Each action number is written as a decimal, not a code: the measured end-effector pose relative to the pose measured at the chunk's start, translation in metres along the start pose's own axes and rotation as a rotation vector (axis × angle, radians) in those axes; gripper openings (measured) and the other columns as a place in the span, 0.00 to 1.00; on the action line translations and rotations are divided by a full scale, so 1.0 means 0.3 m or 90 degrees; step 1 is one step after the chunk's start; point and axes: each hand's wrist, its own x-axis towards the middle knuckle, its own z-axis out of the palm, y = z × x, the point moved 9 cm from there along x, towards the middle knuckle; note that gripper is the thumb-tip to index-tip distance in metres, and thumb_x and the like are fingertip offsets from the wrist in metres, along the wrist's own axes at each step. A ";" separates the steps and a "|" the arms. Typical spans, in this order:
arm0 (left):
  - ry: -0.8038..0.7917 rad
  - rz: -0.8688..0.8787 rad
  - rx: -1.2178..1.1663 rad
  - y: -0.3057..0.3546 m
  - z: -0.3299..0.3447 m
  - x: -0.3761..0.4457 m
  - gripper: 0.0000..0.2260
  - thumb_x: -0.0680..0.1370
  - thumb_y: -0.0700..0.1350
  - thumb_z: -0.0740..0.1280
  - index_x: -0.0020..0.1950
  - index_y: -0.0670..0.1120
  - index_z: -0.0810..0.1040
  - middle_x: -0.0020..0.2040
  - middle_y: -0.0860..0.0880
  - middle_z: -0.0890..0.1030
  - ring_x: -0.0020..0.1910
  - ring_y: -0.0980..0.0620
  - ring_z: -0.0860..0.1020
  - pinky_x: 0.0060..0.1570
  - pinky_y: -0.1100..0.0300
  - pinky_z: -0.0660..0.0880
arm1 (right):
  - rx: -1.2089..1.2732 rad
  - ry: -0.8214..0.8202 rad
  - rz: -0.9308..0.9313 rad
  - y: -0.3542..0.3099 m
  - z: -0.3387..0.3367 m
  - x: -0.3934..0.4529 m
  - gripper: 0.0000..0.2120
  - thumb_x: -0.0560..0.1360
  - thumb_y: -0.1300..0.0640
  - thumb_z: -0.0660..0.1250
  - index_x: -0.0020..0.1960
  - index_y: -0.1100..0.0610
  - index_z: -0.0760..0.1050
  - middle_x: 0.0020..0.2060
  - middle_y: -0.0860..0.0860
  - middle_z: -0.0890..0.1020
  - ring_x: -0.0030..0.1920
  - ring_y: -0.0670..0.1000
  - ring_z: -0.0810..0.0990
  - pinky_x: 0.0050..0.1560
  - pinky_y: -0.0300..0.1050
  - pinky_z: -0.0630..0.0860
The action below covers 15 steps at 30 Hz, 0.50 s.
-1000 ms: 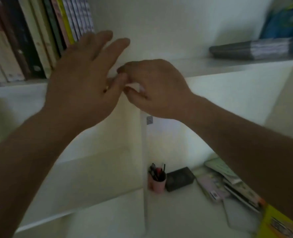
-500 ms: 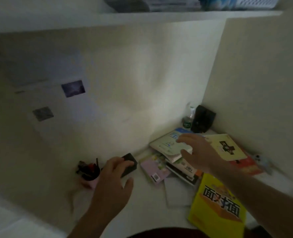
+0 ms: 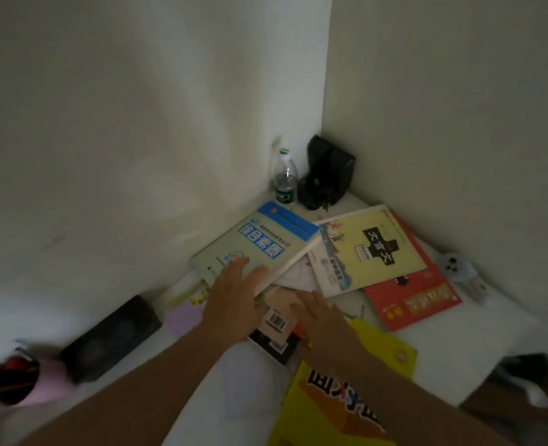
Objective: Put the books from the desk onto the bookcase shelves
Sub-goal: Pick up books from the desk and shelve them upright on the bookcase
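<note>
A heap of books lies on the white desk (image 3: 443,355) in the corner. On top sits a pale green book with a blue band (image 3: 263,243); my left hand (image 3: 234,294) lies on its near edge with straight fingers. My right hand (image 3: 317,313) reaches with straight fingers under that book's right side, over a book with a barcode (image 3: 276,320). A yellow book with a black cross (image 3: 369,249) and a red book (image 3: 417,300) lie to the right. A bright yellow book (image 3: 340,403) lies nearest me. The bookcase shelves are out of view.
A water bottle (image 3: 285,178) and a black pouch (image 3: 329,172) stand in the corner. A black box (image 3: 112,336) and a pink pen cup (image 3: 18,381) sit at the left. A small pale toy (image 3: 459,268) lies by the right wall. Walls close in behind and right.
My view dropped from the upper shelf to the desk. Both hands came down from the shelf and now reach the green book on the heap.
</note>
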 end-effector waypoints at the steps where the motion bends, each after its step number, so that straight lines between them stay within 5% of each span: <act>1: -0.038 -0.020 0.050 -0.015 0.034 0.065 0.35 0.78 0.57 0.69 0.83 0.53 0.61 0.83 0.40 0.58 0.82 0.36 0.57 0.80 0.40 0.57 | 0.008 -0.033 -0.008 -0.002 0.035 0.012 0.37 0.85 0.45 0.60 0.86 0.50 0.46 0.86 0.49 0.42 0.85 0.58 0.40 0.82 0.68 0.48; 4: -0.151 -0.111 0.155 -0.087 0.124 0.186 0.47 0.76 0.68 0.68 0.84 0.57 0.43 0.84 0.41 0.49 0.81 0.33 0.54 0.77 0.36 0.59 | 0.045 -0.085 -0.017 0.007 0.118 0.027 0.43 0.82 0.41 0.63 0.86 0.50 0.42 0.85 0.46 0.38 0.85 0.54 0.40 0.82 0.69 0.43; 8: -0.195 -0.077 0.181 -0.121 0.168 0.227 0.47 0.79 0.69 0.64 0.84 0.57 0.36 0.84 0.40 0.49 0.79 0.31 0.59 0.71 0.37 0.68 | 0.180 -0.087 0.015 0.045 0.095 0.044 0.38 0.82 0.49 0.64 0.86 0.49 0.48 0.85 0.42 0.44 0.85 0.50 0.45 0.83 0.64 0.42; 12: -0.160 -0.019 0.159 -0.128 0.080 0.224 0.42 0.83 0.55 0.66 0.85 0.55 0.40 0.72 0.44 0.71 0.63 0.43 0.77 0.59 0.47 0.78 | 0.388 -0.107 0.101 0.079 0.036 0.064 0.30 0.83 0.52 0.65 0.83 0.49 0.62 0.81 0.50 0.67 0.78 0.57 0.69 0.76 0.53 0.70; 15: -0.113 -0.044 0.145 -0.105 -0.007 0.156 0.38 0.82 0.52 0.67 0.86 0.56 0.47 0.68 0.47 0.77 0.60 0.44 0.79 0.58 0.48 0.78 | 0.347 -0.039 0.130 0.049 -0.099 0.074 0.22 0.85 0.42 0.62 0.74 0.52 0.74 0.67 0.51 0.79 0.67 0.56 0.79 0.67 0.49 0.76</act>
